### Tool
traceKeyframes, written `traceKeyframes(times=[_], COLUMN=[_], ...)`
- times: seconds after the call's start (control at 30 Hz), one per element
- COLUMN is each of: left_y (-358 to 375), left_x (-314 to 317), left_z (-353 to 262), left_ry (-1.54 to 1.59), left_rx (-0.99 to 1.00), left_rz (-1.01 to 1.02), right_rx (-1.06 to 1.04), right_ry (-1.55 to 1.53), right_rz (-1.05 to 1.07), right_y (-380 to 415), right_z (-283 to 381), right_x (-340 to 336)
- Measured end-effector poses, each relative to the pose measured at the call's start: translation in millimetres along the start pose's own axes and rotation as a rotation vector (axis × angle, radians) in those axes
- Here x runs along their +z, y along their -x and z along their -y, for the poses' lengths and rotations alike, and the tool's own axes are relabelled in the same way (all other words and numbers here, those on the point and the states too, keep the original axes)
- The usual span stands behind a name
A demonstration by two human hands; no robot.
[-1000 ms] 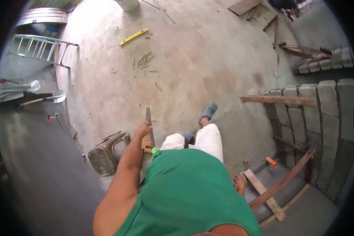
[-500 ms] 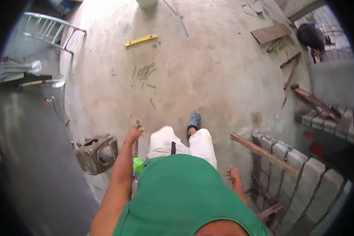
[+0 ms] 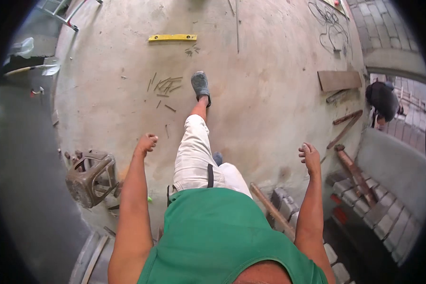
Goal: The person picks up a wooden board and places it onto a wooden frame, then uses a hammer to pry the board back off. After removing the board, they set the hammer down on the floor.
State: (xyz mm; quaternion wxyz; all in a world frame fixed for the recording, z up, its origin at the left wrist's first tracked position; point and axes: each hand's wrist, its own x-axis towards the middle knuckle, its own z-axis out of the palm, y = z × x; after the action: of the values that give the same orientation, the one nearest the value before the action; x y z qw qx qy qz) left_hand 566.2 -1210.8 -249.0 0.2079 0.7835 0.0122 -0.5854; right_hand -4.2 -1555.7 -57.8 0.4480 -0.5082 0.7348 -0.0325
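My left hand [image 3: 146, 143] hangs in the air ahead of my left side, its fingers loosely curled with nothing visible in them. Below and left of it lies a brown, dirt-caked plastic stool [image 3: 91, 179], tipped on its side. Out to the right, my right hand [image 3: 309, 158] is held up, fingers bent and somewhat apart, touching nothing. Several short thin sticks or rods [image 3: 166, 85] lie on the concrete floor [image 3: 260, 104] beside my forward foot [image 3: 200, 83]. Farther off, a yellow spirit level [image 3: 173, 38] lies flat.
Concrete blocks [image 3: 386, 208] are stacked at right, with a rusty beam [image 3: 355, 171] across them and a wooden bar [image 3: 272, 210] nearer me. A board [image 3: 339, 81] and a coiled cable [image 3: 333, 28] lie beyond. A person [image 3: 383, 101] bends at the right opening. A shovel [image 3: 47, 66] lies left.
I have stepped forward, one foot now stretched out near the sticks. My right hand has swung up and forward; my left hand has moved out to the left. The stool and blocks sit farther back in view.
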Motion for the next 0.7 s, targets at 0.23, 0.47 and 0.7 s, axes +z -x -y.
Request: traceKeyframes(times=[0.23,0.47,0.7], left_y=[-228,-388,-437], left_x=[-24,-23,-4], left_z=[-205,-349,-370], left_ry=[-0.063,-0.321,-0.19], left_rx=[0.236,0.294,0.22], left_rz=[-0.21,-0.148,-0.155], right_rx=[0.064,0.342,0.016], right_ry=[0.351,0.535,0.778], right_rz=[0.161,0.361,0.09], right_y=[-127,-155,-239], right_z=[153,224,312], right_x=[56,90,85])
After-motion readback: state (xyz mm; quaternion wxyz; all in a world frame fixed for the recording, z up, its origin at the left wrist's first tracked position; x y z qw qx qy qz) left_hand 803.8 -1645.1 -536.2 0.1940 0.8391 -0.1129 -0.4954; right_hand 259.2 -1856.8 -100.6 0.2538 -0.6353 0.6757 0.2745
